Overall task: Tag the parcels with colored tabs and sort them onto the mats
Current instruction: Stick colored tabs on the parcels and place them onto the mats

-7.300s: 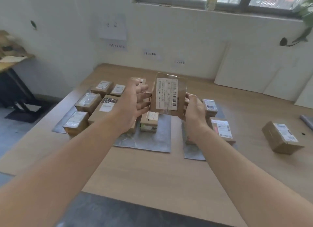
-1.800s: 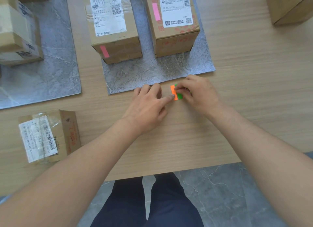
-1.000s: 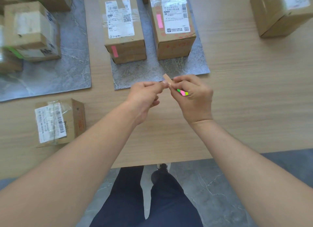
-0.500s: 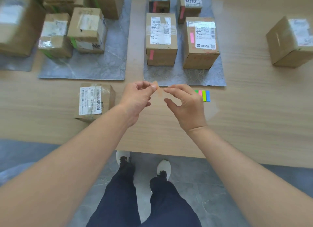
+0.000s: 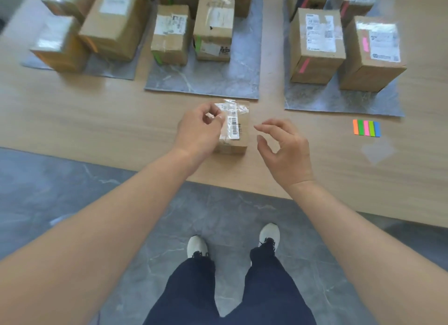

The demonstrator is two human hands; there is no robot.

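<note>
While above the parcel point(image 5: 238, 128), left hand point(image 5: 197, 131) pinched, contents unclear; right hand point(image 5: 286, 150) spread.

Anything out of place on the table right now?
One parcel sits on the bare table, off the mats, partly under the left hand. Its clear label cover is wrinkled, and it looks untagged.

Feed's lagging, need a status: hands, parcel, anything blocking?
Left hand pinching what looks like a tab over the parcel. Right hand open, empty, beside it. Parcel on table, off the mats. Nothing blocking.
</note>
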